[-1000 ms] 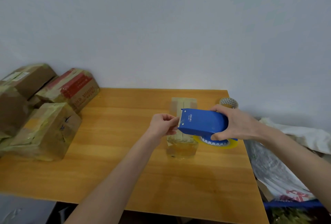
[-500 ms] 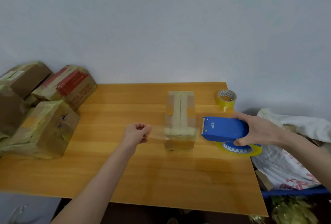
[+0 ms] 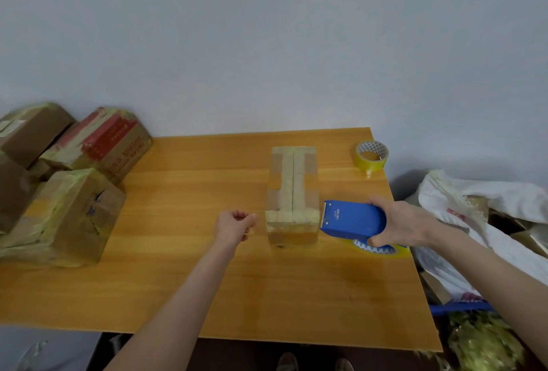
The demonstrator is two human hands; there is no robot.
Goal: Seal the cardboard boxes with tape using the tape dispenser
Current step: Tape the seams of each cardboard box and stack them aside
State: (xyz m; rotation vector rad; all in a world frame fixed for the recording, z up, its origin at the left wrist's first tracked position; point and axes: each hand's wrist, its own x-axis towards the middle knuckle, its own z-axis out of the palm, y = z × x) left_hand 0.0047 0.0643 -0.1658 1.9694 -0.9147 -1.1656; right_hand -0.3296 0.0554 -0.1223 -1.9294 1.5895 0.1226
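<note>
Right hand gripping blue tape dispenser just beside cardboard box on table, left hand curled, tape hold indiscernible.

Looks like a makeshift packing corner, storeroom or back office: bare grey wall beyond both hands, plain wooden table beneath, taped cardboard boxes piled well left of the left hand, spare tape roll beyond the right hand, stuffed bags further right.

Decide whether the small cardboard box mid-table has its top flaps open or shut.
Shut. The small cardboard box has both flaps lying flat, meeting at a centre seam, with tape across them.
</note>
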